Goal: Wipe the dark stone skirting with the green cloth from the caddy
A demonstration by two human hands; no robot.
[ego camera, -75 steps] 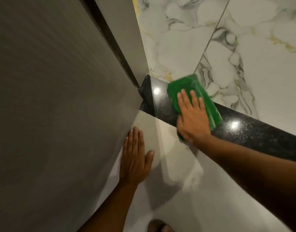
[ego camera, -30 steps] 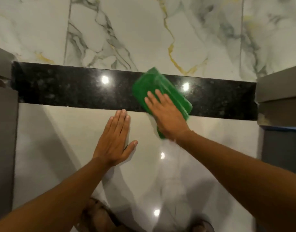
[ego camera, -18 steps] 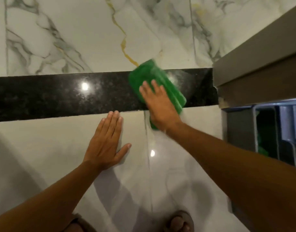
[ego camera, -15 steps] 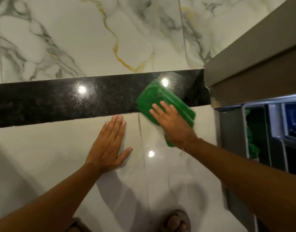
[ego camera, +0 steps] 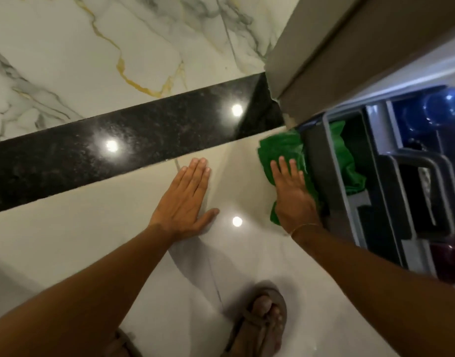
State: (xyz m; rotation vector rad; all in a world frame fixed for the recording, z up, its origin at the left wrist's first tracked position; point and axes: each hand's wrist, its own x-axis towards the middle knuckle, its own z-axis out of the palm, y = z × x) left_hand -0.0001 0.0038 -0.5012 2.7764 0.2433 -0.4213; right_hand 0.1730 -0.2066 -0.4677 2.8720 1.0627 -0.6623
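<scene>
The dark stone skirting [ego camera: 133, 148] runs as a glossy black band along the foot of the marble wall. The green cloth [ego camera: 283, 148] is off the skirting, bunched on the pale floor against the left wall of the grey caddy [ego camera: 321, 161]. My right hand [ego camera: 293, 194] rests flat on the cloth, fingers together, pressing it down. To its left, my left hand [ego camera: 187, 199] lies flat on the floor just below the skirting, holding nothing.
More green cloth [ego camera: 349, 161] lies inside the caddy, and a blue bottle [ego camera: 437, 109] stands in its far compartment. A grey door frame [ego camera: 349, 47] rises at the skirting's right end. A sandalled foot [ego camera: 262, 320] is on the floor near the bottom edge.
My right hand slid the cloth rightward along the skirting, then down off it onto the floor beside the caddy. The view swung right, bringing the caddy into sight. My left hand stayed flat.
</scene>
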